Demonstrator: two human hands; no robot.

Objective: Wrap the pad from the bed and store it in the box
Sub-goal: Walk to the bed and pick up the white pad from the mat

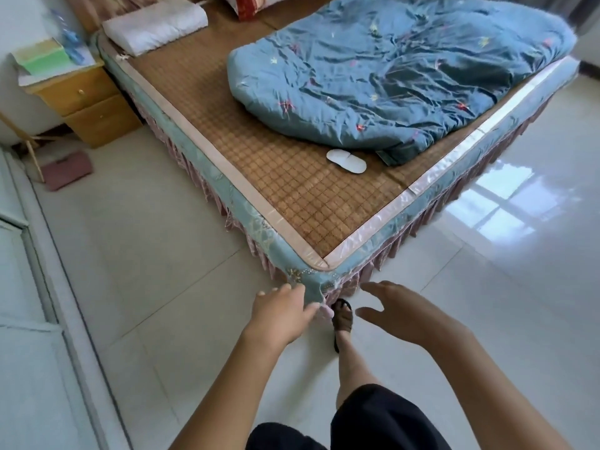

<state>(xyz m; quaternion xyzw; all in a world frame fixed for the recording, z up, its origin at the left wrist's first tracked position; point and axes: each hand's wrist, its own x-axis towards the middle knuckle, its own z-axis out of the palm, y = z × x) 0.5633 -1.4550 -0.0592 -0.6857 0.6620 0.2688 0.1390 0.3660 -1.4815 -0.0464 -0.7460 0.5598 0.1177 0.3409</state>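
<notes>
A small white pad lies flat on the brown woven bed mat, close to the edge of the blue quilt. My left hand is at the bed's near corner, fingers apart, touching the teal bed skirt. Just right of that corner, my right hand hovers with fingers spread and nothing in it. Both hands are well short of the pad. No box is in view.
A white pillow lies at the head of the bed. A wooden nightstand with papers stands to the left, and a pink flat item lies on the floor. My foot in a dark sandal is beside the bed corner.
</notes>
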